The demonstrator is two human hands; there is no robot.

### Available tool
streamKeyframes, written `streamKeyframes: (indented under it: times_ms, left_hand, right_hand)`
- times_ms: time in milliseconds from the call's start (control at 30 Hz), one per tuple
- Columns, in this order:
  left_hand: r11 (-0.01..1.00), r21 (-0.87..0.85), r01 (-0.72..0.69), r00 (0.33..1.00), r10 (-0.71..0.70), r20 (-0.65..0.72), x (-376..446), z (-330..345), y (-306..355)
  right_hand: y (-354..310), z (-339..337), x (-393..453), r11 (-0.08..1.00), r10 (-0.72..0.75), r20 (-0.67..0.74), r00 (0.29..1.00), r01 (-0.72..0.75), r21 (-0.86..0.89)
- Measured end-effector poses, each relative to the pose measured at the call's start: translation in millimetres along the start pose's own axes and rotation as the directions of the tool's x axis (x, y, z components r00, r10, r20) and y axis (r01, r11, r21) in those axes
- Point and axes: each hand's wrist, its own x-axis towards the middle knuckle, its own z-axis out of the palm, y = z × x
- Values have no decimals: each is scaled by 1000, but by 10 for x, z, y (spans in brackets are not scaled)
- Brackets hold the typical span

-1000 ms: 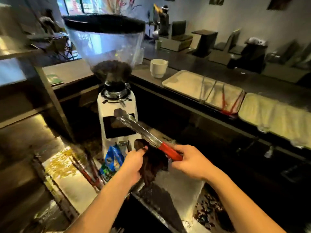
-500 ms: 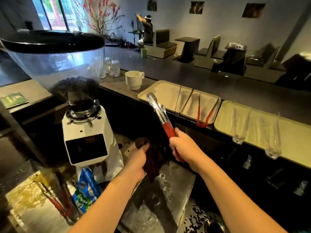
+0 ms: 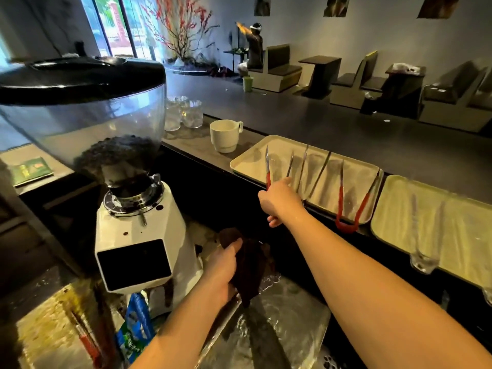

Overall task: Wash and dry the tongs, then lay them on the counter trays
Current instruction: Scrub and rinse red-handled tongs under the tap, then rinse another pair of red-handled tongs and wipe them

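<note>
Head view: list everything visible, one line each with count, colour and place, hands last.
Grinder: one, white, black-lidded hopper, left.
Mug: one, white, counter left of trays.
Glasses: several, clear, behind grinder.
Trays: two, cream, counter edge.
Held tongs: one, steel, red grip, over near tray.
Steel tongs: one, near tray.
Red tongs: one, near tray's right side.
Cloth: one, dark brown, over sink.
Left hand: grips cloth.
Right hand: holds held tongs.

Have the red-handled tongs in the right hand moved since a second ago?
Yes. The tongs have gone from beside the grinder out over the near tray, away from the cloth.
</note>
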Motion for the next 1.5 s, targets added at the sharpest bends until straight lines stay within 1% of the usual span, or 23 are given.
streamKeyframes:
  times_ms: [133, 200, 233, 300, 400, 433, 533, 633, 700, 767, 833, 933, 1033, 1167, 1233, 1300, 1367, 1500]
  left_hand:
    - [1000, 1, -3, 1000, 3, -25, 72, 44, 57]
    - [1000, 0, 3, 1000, -3, -26, 104, 59, 82]
    - [1000, -3, 8, 1000, -8, -29, 117, 64, 84]
    - [1000, 1, 9, 999, -8, -34, 157, 52, 81]
    - [1000, -9, 9, 999, -10, -31, 206, 5, 85]
    - [1000, -13, 10, 999, -11, -31, 212, -15, 88]
    - [1000, -12, -3, 1000, 3, -25, 196, -71, 78]
    - [999, -37, -2, 1000, 2, -3, 145, -156, 42]
    - [998, -59, 3, 1000, -3, -5, 105, -232, 14]
    - [997, -77, 5, 1000, -6, -10, 58, -304, -14]
    - [997, -75, 15, 1000, -16, -10, -13, -405, -59]
    - [997, -64, 35, 999, -36, -7, -124, -627, -186]
    - [996, -63, 56, 998, -56, -7, -301, -975, -323]
    - [993, -63, 96, 995, -95, 19, -553, -1517, -423]
    - [991, -75, 110, 994, -110, 10, -684, -1884, -455]
    - [988, -110, 107, 994, -111, -25, -794, -2236, -491]
    - [981, -161, 109, 990, -122, -74, -894, -2572, -505]
    - [982, -172, 82, 969, -119, -216, -1000, -3154, -495]
  right_hand:
    - [-26, -9, 218, 970, -69, -100, 993, 44, -238]
    - [-54, -17, 341, 956, -109, -150, 983, 62, -288]
    - [-70, -24, 392, 956, -109, -165, 980, 58, -288]
    - [-127, -22, 475, 971, -73, -152, 986, 36, -238]
    - [-233, 11, 546, 997, -37, -90, 995, 31, -74]
    - [-258, 23, 557, 998, -40, -87, 995, 36, -49]
    - [-257, -12, 524, 995, -77, -133, 988, 69, -69]
    - [-181, -46, 369, 972, -181, -203, 962, 143, -189]
    - [-91, -8, 220, 938, -295, -264, 918, 227, -260]
    - [28, 55, 33, 920, -380, -290, 879, 326, -217]
    - [168, 156, -176, 904, -427, -229, 875, 403, -146]
    - [354, 360, -476, 877, -480, -80, 873, 475, -76]
    - [452, 683, -829, 867, -497, 27, 867, 495, 50]
    - [496, 1169, -1212, 866, -495, 40, 868, 489, 104]
    - [457, 1469, -1419, 853, -513, 61, 856, 501, 146]
    - [398, 1768, -1618, 839, -538, 87, 839, 522, 153]
    - [324, 2064, -1780, 841, -540, 112, 834, 530, 107]
    - [176, 2599, -2022, 854, -519, 183, 835, 515, 71]
